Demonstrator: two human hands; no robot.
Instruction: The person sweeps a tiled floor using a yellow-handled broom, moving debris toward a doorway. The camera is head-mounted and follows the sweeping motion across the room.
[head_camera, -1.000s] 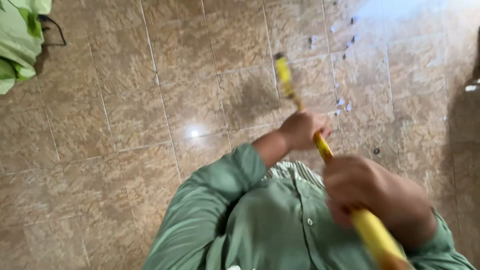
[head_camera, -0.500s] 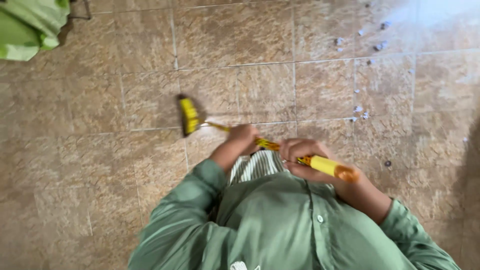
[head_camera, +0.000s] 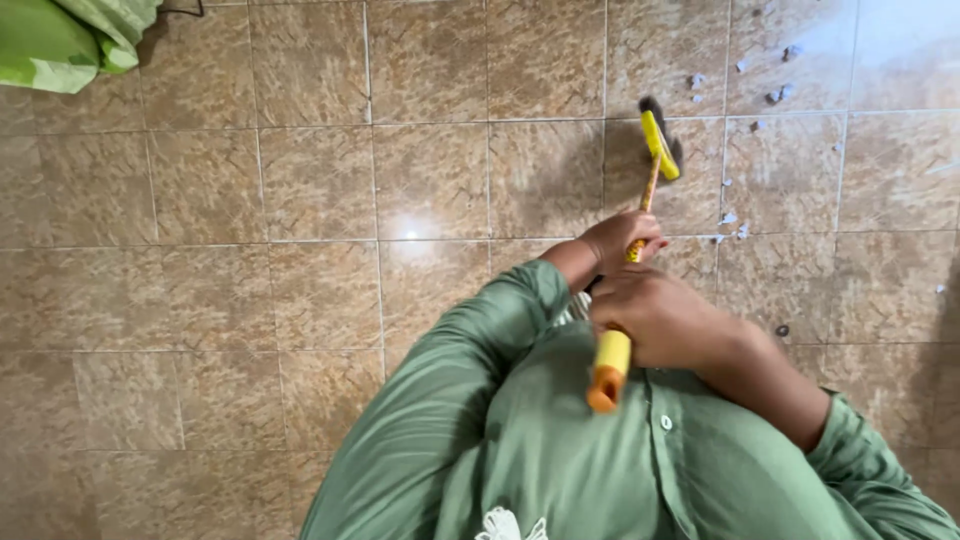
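The fingers of the left hand were curled tight around the thin patterned shaft of a yellow-handled broom, lower down the stick than the other hand. Just nearer the body, the right hand was clamped over the thicker yellow grip, with the orange end cap poking out below it over the green shirt. Both hands were closed on the broom; neither was open.

Beyond the left fingers, the stick ran up and away to the broom's dark bristled head, which rested on or just above the tiled floor. To the right of the head and of both hands lay a scatter of small pale scraps on the tiles.

Sweeping well here would, by my judgement, have meant keeping the bristles flat on the tiles, with the lower hand steering and the upper hand driving, and drawing short strokes that gathered the scraps toward one spot rather than flicking them apart.

Counted, left to right: one crumpled green cloth far to the upper left of the fingers, one broom, two hands, and roughly a dozen or more scraps, too small and scattered to count exactly. One bright spot of reflected light showed on the floor left of the fingers.
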